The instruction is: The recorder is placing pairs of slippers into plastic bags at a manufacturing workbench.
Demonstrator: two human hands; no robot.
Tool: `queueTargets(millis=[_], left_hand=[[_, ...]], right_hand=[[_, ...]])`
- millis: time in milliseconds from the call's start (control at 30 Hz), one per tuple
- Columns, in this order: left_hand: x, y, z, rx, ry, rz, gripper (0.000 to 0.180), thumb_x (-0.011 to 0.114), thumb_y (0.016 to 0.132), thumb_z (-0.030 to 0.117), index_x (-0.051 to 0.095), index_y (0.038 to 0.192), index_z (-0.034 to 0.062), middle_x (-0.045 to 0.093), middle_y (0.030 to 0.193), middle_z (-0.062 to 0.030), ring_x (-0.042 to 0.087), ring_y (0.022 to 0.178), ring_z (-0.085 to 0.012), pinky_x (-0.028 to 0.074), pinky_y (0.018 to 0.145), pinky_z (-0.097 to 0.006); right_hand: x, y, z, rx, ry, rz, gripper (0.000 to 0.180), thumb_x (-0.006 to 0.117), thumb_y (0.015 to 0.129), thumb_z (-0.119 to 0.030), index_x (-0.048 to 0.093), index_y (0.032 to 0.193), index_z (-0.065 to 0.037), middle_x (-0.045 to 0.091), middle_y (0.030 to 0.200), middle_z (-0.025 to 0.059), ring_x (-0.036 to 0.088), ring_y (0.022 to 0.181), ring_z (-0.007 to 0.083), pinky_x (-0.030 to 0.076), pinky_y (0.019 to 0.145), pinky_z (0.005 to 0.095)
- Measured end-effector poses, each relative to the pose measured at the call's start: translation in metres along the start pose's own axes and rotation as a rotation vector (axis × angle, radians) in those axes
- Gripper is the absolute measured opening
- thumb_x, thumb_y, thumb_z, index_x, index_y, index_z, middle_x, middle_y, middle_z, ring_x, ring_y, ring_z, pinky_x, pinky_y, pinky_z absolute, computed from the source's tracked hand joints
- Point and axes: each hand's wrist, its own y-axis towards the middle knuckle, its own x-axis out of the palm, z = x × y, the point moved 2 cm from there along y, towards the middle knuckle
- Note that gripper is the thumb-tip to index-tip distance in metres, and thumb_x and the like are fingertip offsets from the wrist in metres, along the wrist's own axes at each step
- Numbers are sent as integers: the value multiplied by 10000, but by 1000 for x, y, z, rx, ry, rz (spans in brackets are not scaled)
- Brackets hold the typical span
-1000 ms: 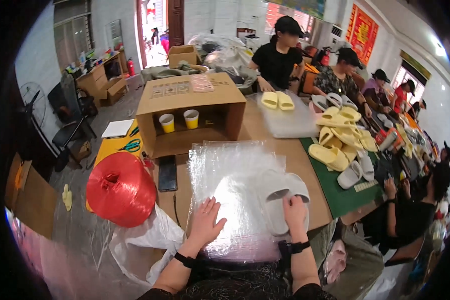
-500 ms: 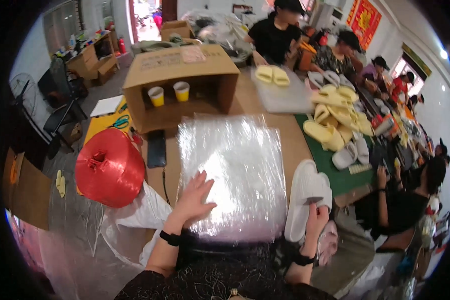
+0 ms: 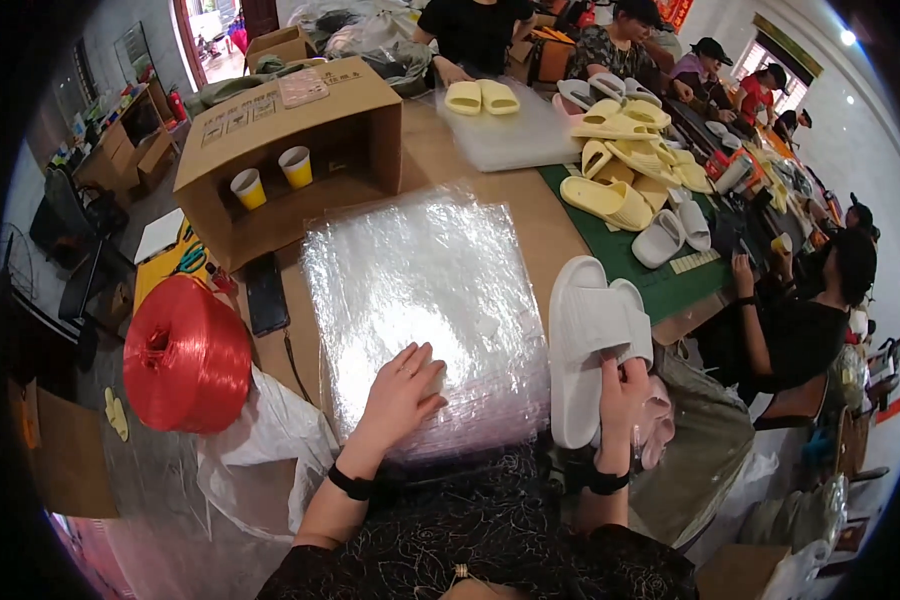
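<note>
A stack of clear plastic bags (image 3: 425,290) lies on the cardboard-covered table before me, glossy with reflected light. My left hand (image 3: 402,393) rests flat on its near part, fingers stretched out and fairly close together. To the right of the stack is a pair of white slippers (image 3: 580,340), one overlapping the other. My right hand (image 3: 622,400) grips the pair from the near side, its fingertips at the strap opening of the right-hand slipper. Partly hidden behind that hand are pinkish slippers (image 3: 656,425).
At the left stand a big red twine roll (image 3: 185,355), a black phone (image 3: 267,295) and an open cardboard box (image 3: 290,120) holding two yellow-and-white cups (image 3: 295,168). Yellow slippers (image 3: 610,203) pile up on a green mat (image 3: 590,225). Several co-workers sit or stand beyond and at right.
The whole view has tilted and shifted. My left hand has moved toward the stack's near edge, its fingers closer together. My right hand's fingers now reach farther up at the slipper.
</note>
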Motion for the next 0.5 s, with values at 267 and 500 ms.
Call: queueTargets(millis=[267, 500], left_hand=[[-3, 8, 4, -28, -88, 53, 543, 765, 842, 336, 620, 1288, 62, 509, 1454, -196, 449, 1377, -391, 412, 1111, -470], [-3, 10, -3, -28, 14, 152, 482, 797, 790, 280, 677, 1203, 63, 612, 1317, -187, 547, 1248, -386, 460, 1044, -456]], right_hand=[[0, -3, -23, 27, 21, -59, 262, 700, 905, -83, 520, 751, 31, 455, 749, 52, 403, 632, 140, 306, 554, 305], [8, -6, -29, 12, 96, -89, 122, 699, 884, -67, 633, 893, 35, 528, 802, 76, 483, 637, 136, 371, 563, 263]])
